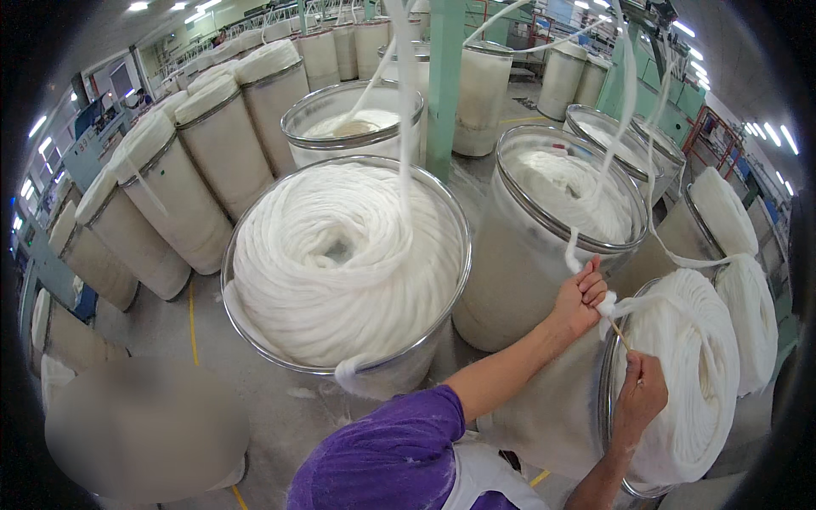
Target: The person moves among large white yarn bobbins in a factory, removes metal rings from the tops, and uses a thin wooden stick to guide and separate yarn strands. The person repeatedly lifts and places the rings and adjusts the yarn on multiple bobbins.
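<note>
My left hand [582,297] is closed on a white fibre sliver [572,252], whose strand rises from it toward the rim of a tall can [518,246]. A white tuft bulges from the lower side of this fist. My right hand [640,395] grips a thin brownish stick [621,335], its upper end touching the tuft. Both hands are over the near edge of another can, heaped with coiled white sliver [693,382]. A loose strand [659,303] runs from the tuft across that heap.
A large open can of coiled sliver [340,263] stands in the middle, a strand rising from it. Rows of filled cans [217,127] line the left. Behind stands a green post [445,85]. Yellow lines [193,323] mark the floor. A blurred patch covers the lower left.
</note>
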`<state>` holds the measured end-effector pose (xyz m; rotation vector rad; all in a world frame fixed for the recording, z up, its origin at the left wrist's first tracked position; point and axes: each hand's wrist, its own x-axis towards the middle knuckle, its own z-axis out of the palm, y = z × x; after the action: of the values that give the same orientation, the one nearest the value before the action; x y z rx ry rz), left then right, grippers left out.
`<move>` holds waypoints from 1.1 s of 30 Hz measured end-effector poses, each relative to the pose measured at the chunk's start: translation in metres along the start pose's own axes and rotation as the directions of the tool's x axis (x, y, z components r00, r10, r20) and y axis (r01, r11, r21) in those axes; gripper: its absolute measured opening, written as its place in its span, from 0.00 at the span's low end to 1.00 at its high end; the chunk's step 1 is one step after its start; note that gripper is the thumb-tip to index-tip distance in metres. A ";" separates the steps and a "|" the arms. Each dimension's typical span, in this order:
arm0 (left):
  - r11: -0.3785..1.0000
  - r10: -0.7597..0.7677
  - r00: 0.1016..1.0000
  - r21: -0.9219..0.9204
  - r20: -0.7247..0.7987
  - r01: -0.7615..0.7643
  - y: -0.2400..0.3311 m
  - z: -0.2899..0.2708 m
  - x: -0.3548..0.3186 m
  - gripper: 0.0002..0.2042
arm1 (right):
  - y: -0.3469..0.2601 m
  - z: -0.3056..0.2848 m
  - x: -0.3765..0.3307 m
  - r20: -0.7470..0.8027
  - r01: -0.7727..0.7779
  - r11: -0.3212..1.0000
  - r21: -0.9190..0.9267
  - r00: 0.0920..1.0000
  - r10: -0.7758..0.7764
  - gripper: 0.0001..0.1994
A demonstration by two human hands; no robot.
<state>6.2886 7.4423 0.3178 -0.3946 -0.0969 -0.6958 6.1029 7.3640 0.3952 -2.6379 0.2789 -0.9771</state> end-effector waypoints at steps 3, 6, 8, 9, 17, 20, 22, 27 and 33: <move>1.000 -0.005 1.000 0.029 -0.003 0.005 0.001 0.001 0.007 0.09 | 0.002 0.002 -0.002 0.007 0.014 0.997 -0.075 1.000 -0.013 0.10; 0.999 -0.035 0.999 -0.021 -0.023 0.034 0.002 0.005 0.011 0.09 | 0.003 0.006 -0.001 -0.108 0.103 0.992 -0.068 0.988 -0.110 0.11; 0.997 -0.042 0.998 -0.064 -0.037 0.040 0.002 0.008 0.011 0.09 | 0.005 0.006 -0.001 -0.133 0.103 0.995 -0.008 0.986 -0.103 0.11; 0.996 -0.040 0.998 -0.078 -0.049 0.036 0.003 0.009 0.011 0.09 | 0.005 0.006 0.000 -0.111 0.073 0.997 0.031 0.991 -0.069 0.11; 0.981 0.004 0.996 0.194 -0.089 0.013 0.014 0.019 0.008 0.07 | 0.002 0.001 -0.001 -0.113 0.118 0.992 0.042 0.987 -0.112 0.06; 0.978 -0.126 0.983 0.153 -0.130 0.146 0.020 0.021 0.004 0.10 | 0.004 0.000 -0.002 -0.144 0.175 0.984 0.041 0.975 -0.167 0.06; 0.971 -0.188 0.977 0.133 -0.098 0.200 0.024 0.021 0.002 0.12 | 0.005 0.000 -0.005 -0.143 0.236 0.971 0.023 0.962 -0.231 0.06; 0.985 -0.141 0.974 0.072 -0.177 0.155 0.043 0.015 0.000 0.15 | 0.005 -0.017 -0.016 -0.110 0.150 0.983 0.104 0.984 -0.139 0.07; 0.979 -0.140 0.967 0.114 -0.213 0.167 0.076 0.012 -0.008 0.13 | 0.008 -0.077 -0.019 -0.118 0.032 0.683 0.730 0.990 0.080 0.09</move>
<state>6.3321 7.5044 0.3026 -0.1884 0.0214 -0.8750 6.0373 7.3450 0.4365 -1.8205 -0.0564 -0.9976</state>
